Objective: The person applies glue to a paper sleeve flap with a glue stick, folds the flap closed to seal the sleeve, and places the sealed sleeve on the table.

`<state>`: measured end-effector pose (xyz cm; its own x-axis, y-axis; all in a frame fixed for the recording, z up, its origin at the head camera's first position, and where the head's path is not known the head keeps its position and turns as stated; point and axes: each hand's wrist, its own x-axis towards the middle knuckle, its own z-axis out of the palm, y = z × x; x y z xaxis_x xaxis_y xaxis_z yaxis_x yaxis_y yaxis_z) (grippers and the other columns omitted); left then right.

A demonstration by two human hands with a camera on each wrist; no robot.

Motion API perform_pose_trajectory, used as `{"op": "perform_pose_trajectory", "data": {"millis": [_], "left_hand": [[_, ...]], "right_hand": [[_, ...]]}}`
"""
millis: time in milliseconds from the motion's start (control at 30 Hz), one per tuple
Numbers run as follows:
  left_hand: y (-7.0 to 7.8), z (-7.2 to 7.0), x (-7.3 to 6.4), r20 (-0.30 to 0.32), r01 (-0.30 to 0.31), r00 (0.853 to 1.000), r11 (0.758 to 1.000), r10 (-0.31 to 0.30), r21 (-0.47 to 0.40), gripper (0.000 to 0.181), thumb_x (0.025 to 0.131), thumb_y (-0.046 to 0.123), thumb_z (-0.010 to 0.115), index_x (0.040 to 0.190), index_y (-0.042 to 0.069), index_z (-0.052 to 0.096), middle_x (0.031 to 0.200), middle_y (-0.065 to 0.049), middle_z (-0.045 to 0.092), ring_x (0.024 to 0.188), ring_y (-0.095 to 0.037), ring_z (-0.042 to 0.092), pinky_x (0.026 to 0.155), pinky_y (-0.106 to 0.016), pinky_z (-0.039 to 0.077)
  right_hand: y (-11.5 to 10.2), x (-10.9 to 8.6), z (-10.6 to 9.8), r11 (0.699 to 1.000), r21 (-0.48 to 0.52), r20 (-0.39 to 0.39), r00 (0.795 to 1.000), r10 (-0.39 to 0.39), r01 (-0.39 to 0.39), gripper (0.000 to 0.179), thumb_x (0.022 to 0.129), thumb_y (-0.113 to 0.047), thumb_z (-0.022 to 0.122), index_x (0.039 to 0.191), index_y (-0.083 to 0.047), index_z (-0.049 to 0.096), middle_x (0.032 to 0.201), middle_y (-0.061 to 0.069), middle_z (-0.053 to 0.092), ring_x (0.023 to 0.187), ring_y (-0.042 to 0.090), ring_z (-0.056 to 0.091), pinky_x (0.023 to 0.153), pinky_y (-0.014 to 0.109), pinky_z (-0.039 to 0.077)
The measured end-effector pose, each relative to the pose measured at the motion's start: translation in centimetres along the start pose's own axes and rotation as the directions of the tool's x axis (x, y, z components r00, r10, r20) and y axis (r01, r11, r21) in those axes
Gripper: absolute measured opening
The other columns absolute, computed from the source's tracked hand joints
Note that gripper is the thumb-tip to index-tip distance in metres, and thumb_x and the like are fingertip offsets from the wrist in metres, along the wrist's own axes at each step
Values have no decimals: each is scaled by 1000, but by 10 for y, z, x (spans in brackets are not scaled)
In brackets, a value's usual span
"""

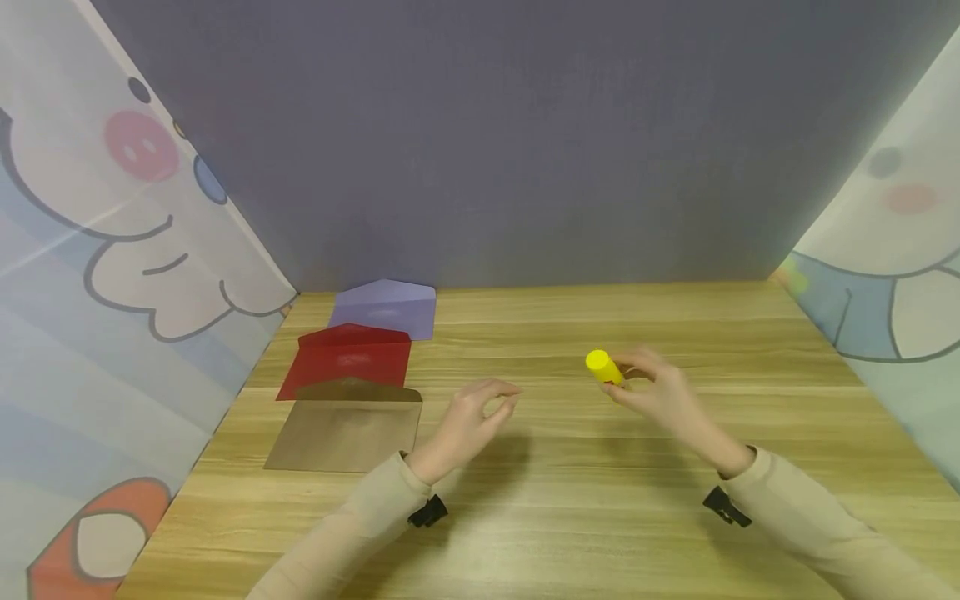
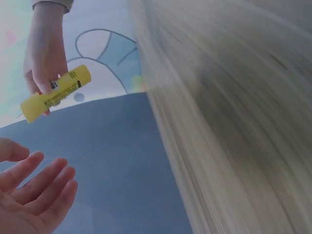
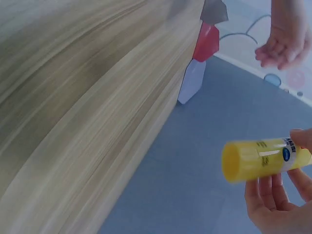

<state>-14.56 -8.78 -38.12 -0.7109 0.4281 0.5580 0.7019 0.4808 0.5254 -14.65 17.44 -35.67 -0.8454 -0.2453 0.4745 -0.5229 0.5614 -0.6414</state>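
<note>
Right of centre in the head view, a yellow tube [image 1: 604, 367] (dark print [image 2: 61, 91] is seen along it in the left wrist view) is pinched by the right hand [image 1: 662, 392], raised above the wooden table [image 1: 570, 525]. Near the centre, the left hand [image 1: 471, 419] is held relaxed, loosely bent. At left, a brown envelope [image 1: 345, 437], a red envelope [image 1: 356, 358] and a purple envelope [image 1: 393, 315] are laid partly overlapping.
</note>
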Motion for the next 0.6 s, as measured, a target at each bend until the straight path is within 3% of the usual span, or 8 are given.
{"op": "perform_pose_trajectory", "data": {"millis": [100,200,400,500,600], "left_hand": [[5,1,2,15,42,999,996,-41,-73,15,85,6,56,96,2,65,93,-6,66,84,-14,61,78,-23,48],[12,2,4,49,126,992,977,-119,-172,17,86,8,56,99,2,64,94,-6,66,83,-14,61,76,-21,49],[22,4,10,141,300,953,879,-266,-370,22,85,12,58,104,1,62,100,-9,64,88,-18,61,76,-23,49],[26,5,12,179,348,937,836,-299,-425,25,84,9,59,106,-4,60,102,-14,63,90,-23,59,77,-25,50],[36,1,15,209,375,927,797,-313,-473,26,83,3,59,106,-9,57,103,-19,60,91,-28,58,76,-24,50]], "right_hand": [[-2,-2,5,989,-73,-39,990,-134,131,36,61,6,74,95,5,63,87,8,58,75,12,54,65,31,53],[-4,-3,10,968,-120,-44,973,-226,220,39,57,7,76,94,4,65,86,7,57,72,13,53,61,27,51],[-5,-6,17,919,-116,15,925,-379,378,43,54,7,78,95,5,65,89,9,54,77,14,48,59,17,45],[-5,-8,21,898,-105,39,904,-425,427,32,67,-8,75,95,3,65,90,8,53,78,13,45,61,15,44],[-5,-9,23,890,-104,64,896,-439,443,36,82,-30,58,95,2,65,90,7,52,78,12,44,61,15,45]]}}
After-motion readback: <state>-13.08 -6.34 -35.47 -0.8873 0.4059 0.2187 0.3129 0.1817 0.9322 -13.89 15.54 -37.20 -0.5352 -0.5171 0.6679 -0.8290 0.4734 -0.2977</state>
